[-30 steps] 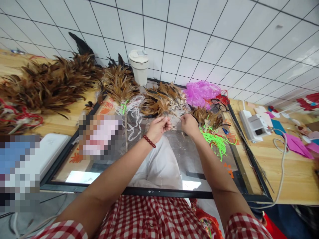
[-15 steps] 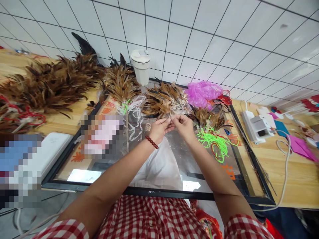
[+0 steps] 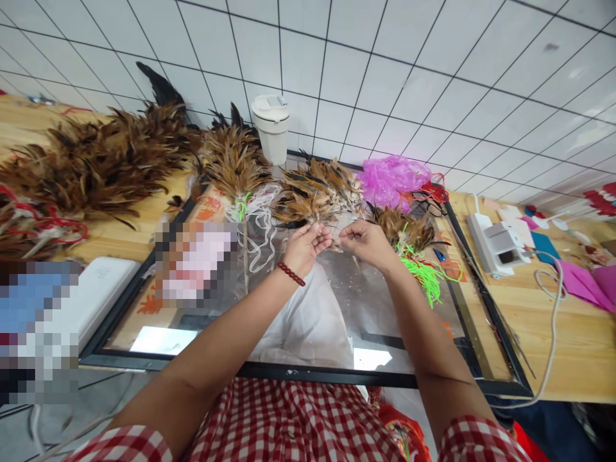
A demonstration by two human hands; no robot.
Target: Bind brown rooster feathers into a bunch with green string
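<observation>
Left hand (image 3: 308, 247) is pinching the quill ends of a fluffy bunch of brown rooster feathers (image 3: 312, 200), which sits near the far edge of the black-framed glass panel (image 3: 289, 371). Right hand (image 3: 366, 242) is just beside it, fingers pinched closed, but whatever's in there is too small to see. A tangle of neon green cords (image 3: 423, 273) lies by the right edge, and a white lidded cup (image 3: 272, 131) stands past the far edge.
</observation>
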